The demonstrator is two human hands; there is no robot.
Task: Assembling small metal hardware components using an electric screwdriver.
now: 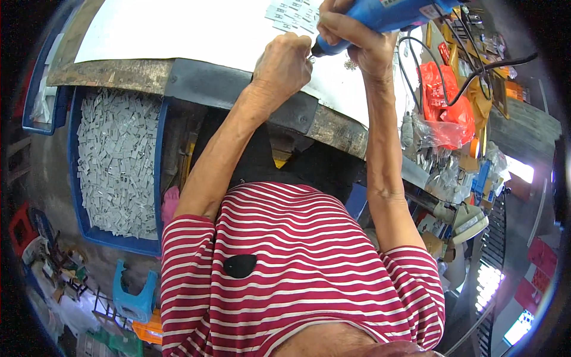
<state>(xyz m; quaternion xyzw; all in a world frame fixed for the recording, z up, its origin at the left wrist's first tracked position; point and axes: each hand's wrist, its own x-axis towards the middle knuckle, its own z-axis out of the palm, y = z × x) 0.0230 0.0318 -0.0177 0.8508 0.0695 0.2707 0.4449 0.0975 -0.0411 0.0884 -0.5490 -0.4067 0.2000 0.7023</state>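
My right hand (363,38) is wrapped round a blue power screwdriver (377,13), its dark nose pointing down and left. Just at that nose, my left hand (284,65) has its fingers pinched together over the white work surface (178,30). What sits in the pinch is tiny and mostly hidden. Beyond my left hand, several small flat grey pieces (291,13) with dark slots lie in rows. A little heap of small brownish metal bits, perhaps screws (351,63), rests beside my right wrist.
Below the worn table edge (113,74), at left, stands a blue bin (119,241) filled with small grey pieces. Black cable (476,74) loops at the right, near a red plastic bag (446,107). A blue stool (135,294) is on the floor at lower left.
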